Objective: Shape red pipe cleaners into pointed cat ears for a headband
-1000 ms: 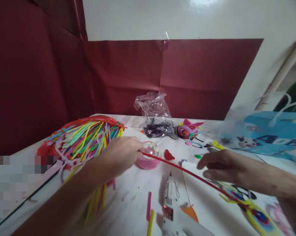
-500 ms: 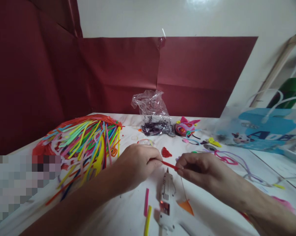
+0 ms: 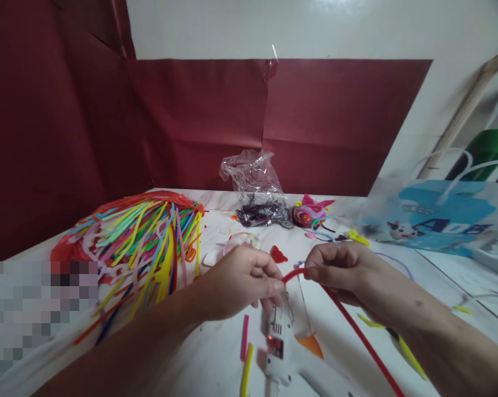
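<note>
A red pipe cleaner (image 3: 358, 331) runs between my two hands, its long tail trailing down to the lower right. My left hand (image 3: 243, 281) pinches the short end, which bows upward in a small arc. With thumb and forefinger, my right hand (image 3: 335, 270) grips it a little further along. Just under my left hand lies a white glue gun (image 3: 280, 336) with a glowing red light; my fingers hide its nozzle. A small red fuzzy piece (image 3: 279, 254) rests on the table beyond the hands.
Left, a red bag (image 3: 63, 248) spills many coloured pipe cleaners (image 3: 150, 237). Behind are a clear plastic bag (image 3: 253, 182) and a pink fuzzy figure (image 3: 310, 212). A blue-printed bag (image 3: 439, 220) stands right. Near the glue gun lie an orange piece (image 3: 312, 345) and yellow-handled scissors (image 3: 410, 353).
The red pipe cleaner went from straight to bowed, and its long tail now shows. My right hand rose slightly; my left hand shifted right over the glue gun's tip.
</note>
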Available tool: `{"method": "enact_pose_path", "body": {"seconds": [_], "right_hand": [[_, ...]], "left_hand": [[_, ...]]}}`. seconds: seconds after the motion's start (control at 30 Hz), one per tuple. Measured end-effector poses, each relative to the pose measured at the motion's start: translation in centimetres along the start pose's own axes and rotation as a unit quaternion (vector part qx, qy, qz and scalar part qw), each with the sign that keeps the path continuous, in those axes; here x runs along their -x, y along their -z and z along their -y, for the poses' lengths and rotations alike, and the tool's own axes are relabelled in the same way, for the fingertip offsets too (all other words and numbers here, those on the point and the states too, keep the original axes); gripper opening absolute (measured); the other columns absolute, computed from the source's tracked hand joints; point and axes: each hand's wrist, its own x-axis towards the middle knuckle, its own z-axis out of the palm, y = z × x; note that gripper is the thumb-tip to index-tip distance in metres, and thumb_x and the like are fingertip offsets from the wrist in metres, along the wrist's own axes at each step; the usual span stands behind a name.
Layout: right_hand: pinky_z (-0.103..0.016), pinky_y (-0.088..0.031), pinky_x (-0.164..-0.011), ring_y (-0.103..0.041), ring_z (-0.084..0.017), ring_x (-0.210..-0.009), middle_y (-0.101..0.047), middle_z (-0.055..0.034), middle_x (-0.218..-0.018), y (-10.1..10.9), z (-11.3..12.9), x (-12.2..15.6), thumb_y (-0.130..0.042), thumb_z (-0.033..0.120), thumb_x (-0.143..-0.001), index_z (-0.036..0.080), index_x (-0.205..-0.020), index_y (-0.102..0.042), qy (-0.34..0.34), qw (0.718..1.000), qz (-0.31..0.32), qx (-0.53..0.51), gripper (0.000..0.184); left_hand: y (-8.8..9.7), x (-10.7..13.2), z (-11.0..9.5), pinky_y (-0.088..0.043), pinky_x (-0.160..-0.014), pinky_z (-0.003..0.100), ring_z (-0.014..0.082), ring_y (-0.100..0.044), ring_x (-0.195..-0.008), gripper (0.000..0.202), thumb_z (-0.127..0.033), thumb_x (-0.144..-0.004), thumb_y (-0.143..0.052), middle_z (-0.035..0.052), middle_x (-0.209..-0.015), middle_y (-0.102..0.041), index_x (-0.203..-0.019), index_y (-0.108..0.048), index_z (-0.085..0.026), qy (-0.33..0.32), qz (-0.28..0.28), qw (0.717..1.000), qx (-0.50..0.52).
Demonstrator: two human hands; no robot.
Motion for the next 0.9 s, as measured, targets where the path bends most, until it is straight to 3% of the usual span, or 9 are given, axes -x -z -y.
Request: {"method": "enact_pose_path", "body": {"seconds": [0.17,0.53,0.9], "right_hand": [[-0.017,-0.01,-0.031,-0.021,-0.002,-0.032,-0.036,0.0082,-0.038,0.0,0.1,0.0,-0.064,0.022,-0.063,0.013,-0.057,-0.059,-0.003,0.999,-0.006,-0.038,0.012],[-0.015,-0.009,-0.028,-0.021,-0.001,-0.03,-0.037,0.0085,-0.036,0.2,0.8,-0.1,-0.072,0.024,-0.055,0.014,-0.054,-0.059,-0.034,0.994,-0.033,-0.099,0.017],[-0.015,-0.009,-0.029,-0.019,-0.001,-0.029,-0.039,0.0078,-0.036,0.1,0.2,-0.2,-0.07,0.026,-0.059,0.014,-0.055,-0.057,-0.041,0.99,-0.01,-0.133,0.018]], "left_hand": [[-0.1,-0.5,0.6,-0.035,-0.044,0.017,0.004,-0.043,-0.043,0.011,-0.022,-0.068,-0.058,-0.004,-0.053,-0.052,-0.063,-0.056,-0.013,-0.012,0.011,0.999,0.042],[-0.8,-0.7,0.7,-0.036,-0.042,0.018,0.0041,-0.045,-0.04,0.013,-0.022,-0.066,-0.063,-0.0022,-0.053,-0.057,-0.064,-0.056,-0.012,-0.012,-0.001,0.991,0.133],[-1.1,-0.5,0.5,-0.035,-0.041,0.017,0.0034,-0.044,-0.039,0.014,-0.023,-0.067,-0.061,-0.0023,-0.053,-0.056,-0.061,-0.054,-0.012,-0.005,0.013,0.99,0.143]]}}
